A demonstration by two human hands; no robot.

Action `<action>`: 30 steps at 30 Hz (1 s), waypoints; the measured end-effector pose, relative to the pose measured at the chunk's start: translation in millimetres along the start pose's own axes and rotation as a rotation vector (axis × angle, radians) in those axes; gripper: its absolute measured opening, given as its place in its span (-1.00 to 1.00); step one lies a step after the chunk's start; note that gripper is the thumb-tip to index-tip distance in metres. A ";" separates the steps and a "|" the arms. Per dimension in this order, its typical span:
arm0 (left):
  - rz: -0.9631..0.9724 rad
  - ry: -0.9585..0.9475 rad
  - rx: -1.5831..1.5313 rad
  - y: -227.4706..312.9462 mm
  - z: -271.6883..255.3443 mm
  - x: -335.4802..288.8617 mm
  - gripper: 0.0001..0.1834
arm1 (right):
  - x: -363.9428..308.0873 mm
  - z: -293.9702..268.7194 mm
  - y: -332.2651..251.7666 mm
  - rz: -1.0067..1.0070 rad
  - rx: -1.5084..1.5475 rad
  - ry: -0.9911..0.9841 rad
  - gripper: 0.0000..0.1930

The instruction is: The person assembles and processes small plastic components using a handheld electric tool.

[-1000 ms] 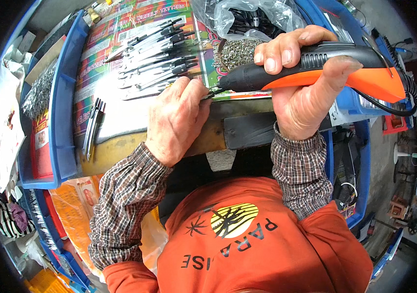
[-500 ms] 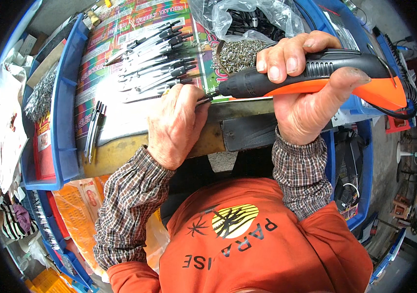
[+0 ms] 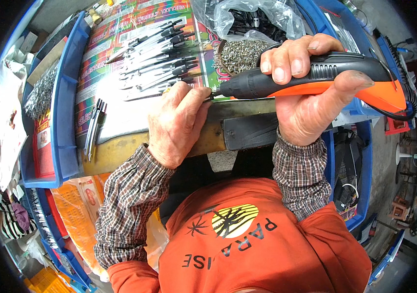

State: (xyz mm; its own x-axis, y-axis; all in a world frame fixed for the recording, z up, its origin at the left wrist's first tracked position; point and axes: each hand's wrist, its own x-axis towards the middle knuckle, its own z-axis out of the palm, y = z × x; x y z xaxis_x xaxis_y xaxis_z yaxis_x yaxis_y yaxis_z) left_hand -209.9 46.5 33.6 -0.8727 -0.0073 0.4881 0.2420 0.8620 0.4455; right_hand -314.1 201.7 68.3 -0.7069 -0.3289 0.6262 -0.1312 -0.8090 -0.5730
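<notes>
In my right hand [image 3: 299, 93] is a black and orange electric screwdriver [image 3: 311, 73], lying level with its tip pointing left. The fingers wrap over its top and the thumb lies along the orange underside. My left hand [image 3: 176, 122] is closed at the table's front edge, pinching what looks like a drawing compass [image 3: 208, 96]. Only its black end shows; the hand hides the rest. The driver's bit meets that end at the fingertips. Just beyond the left hand lies a row of silver compasses with black heads [image 3: 159, 63]. A few more compasses [image 3: 94, 129] lie at the left.
A pile of small screws [image 3: 240, 54] sits behind the driver, with a clear plastic bag of black parts [image 3: 257, 22] beyond it. A blue bin [image 3: 64, 112] flanks the table's left side, and another blue bin [image 3: 367, 171] stands low at the right. A coiled cable [image 3: 413, 97] hangs by the driver.
The screwdriver and my right hand have shifted very slightly right. My left fingers have moved a little, and less of the compass's black end shows now.
</notes>
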 end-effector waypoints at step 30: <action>0.145 0.119 0.059 0.4 -5.2 -14.0 -0.79 | -5.7 2.3 1.3 0.020 -0.369 0.153 -0.45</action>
State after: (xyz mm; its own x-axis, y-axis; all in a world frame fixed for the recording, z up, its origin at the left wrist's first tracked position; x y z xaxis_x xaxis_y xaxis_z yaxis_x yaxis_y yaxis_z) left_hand -195.4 44.3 30.8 -0.7734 0.0620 0.6308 0.3327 0.8868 0.3209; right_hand -308.7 201.4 65.3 -0.8035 -0.2440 0.5431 -0.3373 -0.5650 -0.7530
